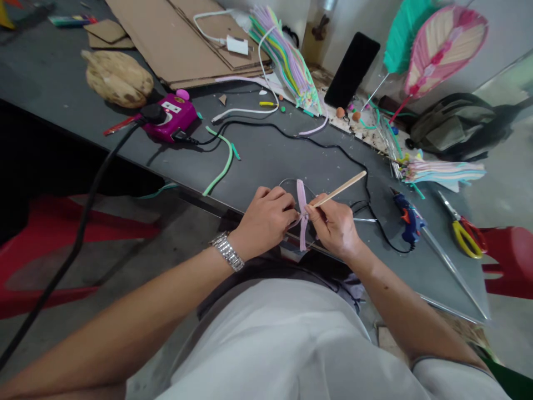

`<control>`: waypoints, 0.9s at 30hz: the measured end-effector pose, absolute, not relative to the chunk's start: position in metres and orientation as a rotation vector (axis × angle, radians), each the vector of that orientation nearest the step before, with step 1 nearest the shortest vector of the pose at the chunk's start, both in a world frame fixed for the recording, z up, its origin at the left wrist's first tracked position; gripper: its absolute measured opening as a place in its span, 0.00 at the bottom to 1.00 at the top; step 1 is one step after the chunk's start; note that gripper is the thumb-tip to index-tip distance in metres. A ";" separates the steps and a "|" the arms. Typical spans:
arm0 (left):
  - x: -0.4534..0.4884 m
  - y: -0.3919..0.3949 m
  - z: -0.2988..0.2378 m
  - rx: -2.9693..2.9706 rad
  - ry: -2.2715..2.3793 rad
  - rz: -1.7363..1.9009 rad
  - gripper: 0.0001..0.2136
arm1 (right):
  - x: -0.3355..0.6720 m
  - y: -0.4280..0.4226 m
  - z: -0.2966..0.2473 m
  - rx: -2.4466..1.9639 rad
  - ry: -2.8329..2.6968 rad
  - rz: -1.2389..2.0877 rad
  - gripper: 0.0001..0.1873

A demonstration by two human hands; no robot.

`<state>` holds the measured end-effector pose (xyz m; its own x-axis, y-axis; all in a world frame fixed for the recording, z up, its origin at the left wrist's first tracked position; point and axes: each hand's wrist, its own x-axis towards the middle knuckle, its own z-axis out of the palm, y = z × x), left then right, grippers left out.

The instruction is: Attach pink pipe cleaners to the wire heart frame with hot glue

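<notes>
My left hand [264, 221] pinches a thin wire loop [291, 189] together with a strip of pale pink pipe cleaner [302, 214], which runs across the loop. My right hand [333, 229] is shut on a slim wooden stick [339, 189], and its fingertips touch the pink strip at the loop's right side. The fingers of both hands hide part of the loop and of the strip. A metal bracelet watch [227, 251] sits on my left wrist.
A blue glue gun [410, 219] and yellow-handled scissors [466, 238] lie to the right on the grey table [266, 158]. A black cable [325, 145] crosses it. Beyond lie a magenta power strip [170, 116], cardboard sheets [175, 39], a pipe cleaner bundle [287, 66] and a pink feather-shaped craft [443, 47].
</notes>
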<state>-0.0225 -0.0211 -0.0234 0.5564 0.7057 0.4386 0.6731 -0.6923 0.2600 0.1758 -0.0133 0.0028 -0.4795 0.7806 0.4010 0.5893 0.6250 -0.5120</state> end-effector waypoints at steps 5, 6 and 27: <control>-0.023 -0.021 -0.023 2.723 1.207 0.813 0.08 | 0.176 -0.013 0.003 -1.127 -2.177 0.431 0.14; -0.023 -0.021 -0.024 2.724 1.204 0.815 0.08 | 0.176 -0.013 0.003 -1.133 -2.156 0.427 0.14; -0.022 -0.021 -0.024 2.746 1.198 0.777 0.06 | 0.178 -0.020 -0.001 -1.075 -2.100 0.496 0.12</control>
<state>-0.0221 -0.0207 -0.0239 0.5746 0.6981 0.4272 0.6746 -0.6995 0.2357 0.1778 -0.0196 -0.0014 -0.3978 0.8149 0.4215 0.5400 0.5794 -0.6105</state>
